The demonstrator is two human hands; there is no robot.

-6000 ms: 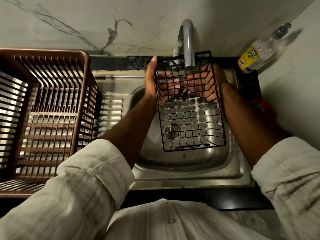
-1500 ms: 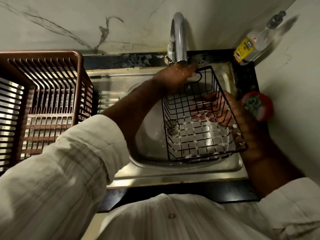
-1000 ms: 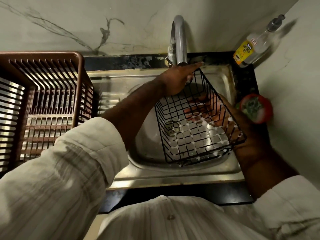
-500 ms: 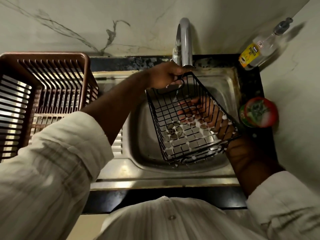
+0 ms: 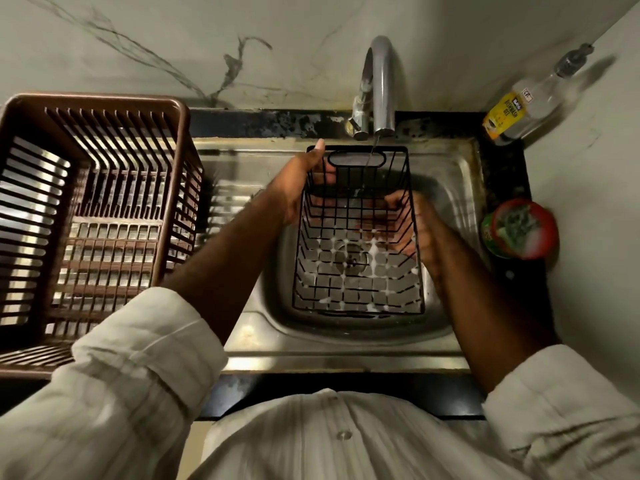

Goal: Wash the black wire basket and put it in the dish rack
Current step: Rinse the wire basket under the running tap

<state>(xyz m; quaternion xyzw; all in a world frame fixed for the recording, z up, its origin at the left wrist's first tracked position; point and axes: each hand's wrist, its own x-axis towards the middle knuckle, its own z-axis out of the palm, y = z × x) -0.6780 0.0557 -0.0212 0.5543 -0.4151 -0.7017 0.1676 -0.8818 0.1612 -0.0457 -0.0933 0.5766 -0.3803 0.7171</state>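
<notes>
The black wire basket [image 5: 358, 271] hangs over the steel sink [image 5: 450, 202], open side up, with white suds on its bottom grid. A thin stream from the tap [image 5: 379, 84] runs into its far end. My left hand [image 5: 298, 181] grips the basket's far left side. My right hand [image 5: 412, 220] grips the right wall, fingers curled inside the wires. The brown plastic dish rack [image 5: 86, 209] stands on the left, holding nothing.
A dishwash gel bottle [image 5: 519, 105] leans in the back right corner. A red and green tub with a scrubber [image 5: 521, 230] sits on the black counter right of the sink. The marble wall is close behind the tap.
The basket has swung from tilted to square with the sink and moved under the tap. My left hand moved from the far handle to the left side; my right hand slid up the right wall.
</notes>
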